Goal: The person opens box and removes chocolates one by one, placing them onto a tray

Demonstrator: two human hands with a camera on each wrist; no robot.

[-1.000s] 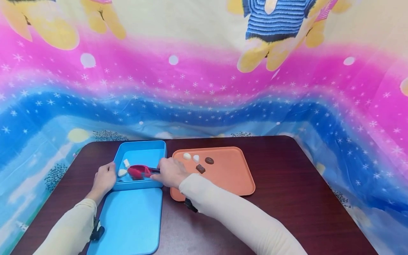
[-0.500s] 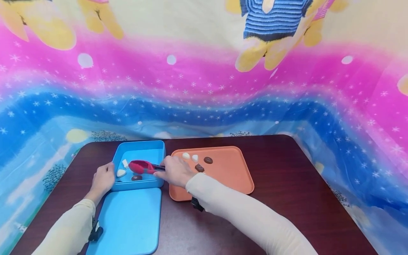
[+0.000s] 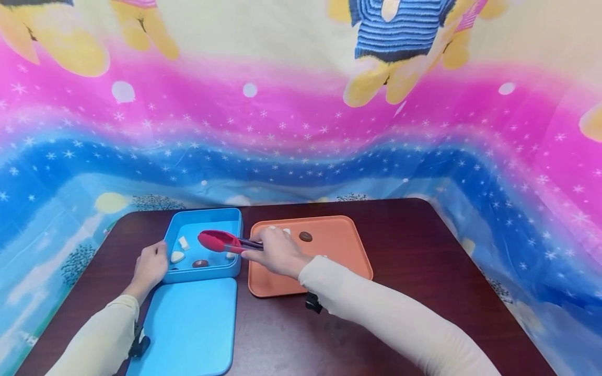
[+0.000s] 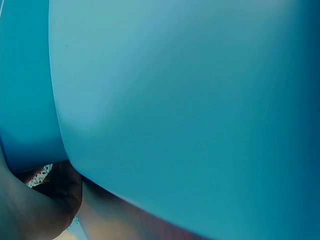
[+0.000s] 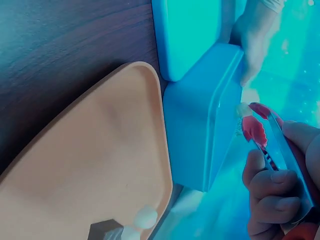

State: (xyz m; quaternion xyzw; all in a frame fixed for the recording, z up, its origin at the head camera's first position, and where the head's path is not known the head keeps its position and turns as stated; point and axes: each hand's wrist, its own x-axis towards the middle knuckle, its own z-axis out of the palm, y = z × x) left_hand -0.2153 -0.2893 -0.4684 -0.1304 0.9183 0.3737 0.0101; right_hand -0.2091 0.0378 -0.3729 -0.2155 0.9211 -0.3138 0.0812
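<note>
Red-tipped tongs (image 3: 229, 247), gripped by right hand (image 3: 279, 251), should clear right rim of blue box (image 3: 202, 275), left hand (image 3: 152, 263) holding its left edge

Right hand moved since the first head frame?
Yes, the right hand shifted right, away from the blue box and farther over the orange tray.

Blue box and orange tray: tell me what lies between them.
In the head view, a narrow strip of dark tabletop lies between the blue box and the orange tray; the tongs held in the right hand cross above it.
</note>
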